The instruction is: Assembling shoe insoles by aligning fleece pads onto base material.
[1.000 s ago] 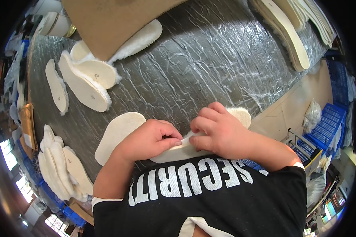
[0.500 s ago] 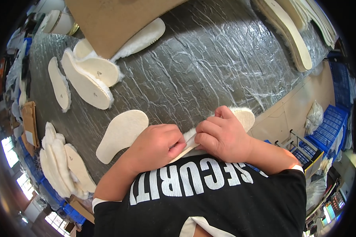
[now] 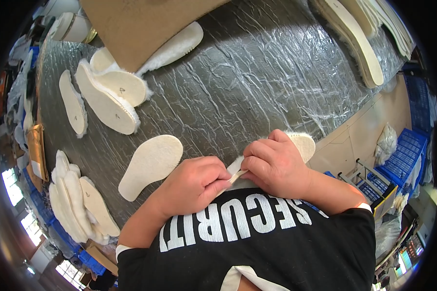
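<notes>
A cream, fleece-faced insole point(image 3: 303, 145) is held close against the torso, at the near side of the film-covered table point(image 3: 223, 97), its stitched end showing beyond the right hand point(image 3: 273, 162). Its edge is pinched between thumb and fingers of the left hand point(image 3: 199, 183), and it is grasped just beside by the right hand's curled fingers; the undersides of both grips cannot be made out. The step in hand is judged to be edge-working by fingertip. For the next move, a light, even pinch seems to be called for, with the rim kept unstretched.
</notes>
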`<action>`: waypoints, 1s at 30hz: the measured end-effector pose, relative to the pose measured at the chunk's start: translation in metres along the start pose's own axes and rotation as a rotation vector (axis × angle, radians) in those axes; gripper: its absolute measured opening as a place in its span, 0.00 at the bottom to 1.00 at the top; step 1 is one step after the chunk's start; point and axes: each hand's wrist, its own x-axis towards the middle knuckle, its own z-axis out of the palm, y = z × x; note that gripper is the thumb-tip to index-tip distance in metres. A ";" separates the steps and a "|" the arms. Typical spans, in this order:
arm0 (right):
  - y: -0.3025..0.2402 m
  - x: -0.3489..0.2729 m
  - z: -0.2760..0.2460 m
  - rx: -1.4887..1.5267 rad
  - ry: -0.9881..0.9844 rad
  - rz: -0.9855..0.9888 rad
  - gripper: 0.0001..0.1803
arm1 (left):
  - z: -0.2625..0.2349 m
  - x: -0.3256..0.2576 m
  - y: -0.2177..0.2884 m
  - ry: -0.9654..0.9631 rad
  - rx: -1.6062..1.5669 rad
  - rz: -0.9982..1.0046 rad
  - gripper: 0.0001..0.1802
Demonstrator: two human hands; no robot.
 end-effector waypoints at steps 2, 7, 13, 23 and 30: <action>0.000 0.000 0.000 -0.005 0.009 0.002 0.15 | -0.002 -0.001 0.005 -0.008 -0.012 -0.012 0.12; 0.001 -0.003 0.000 -0.003 0.073 -0.019 0.15 | -0.001 -0.003 0.012 0.016 0.186 -0.134 0.19; -0.002 -0.005 -0.005 0.002 0.062 0.036 0.16 | -0.001 -0.005 0.013 0.048 0.299 -0.017 0.16; -0.004 -0.004 -0.010 0.012 0.088 0.130 0.28 | 0.001 -0.001 0.014 -0.087 0.291 -0.038 0.17; 0.000 -0.003 -0.030 -0.105 -0.107 0.200 0.22 | 0.002 -0.002 0.010 -0.098 0.229 -0.034 0.16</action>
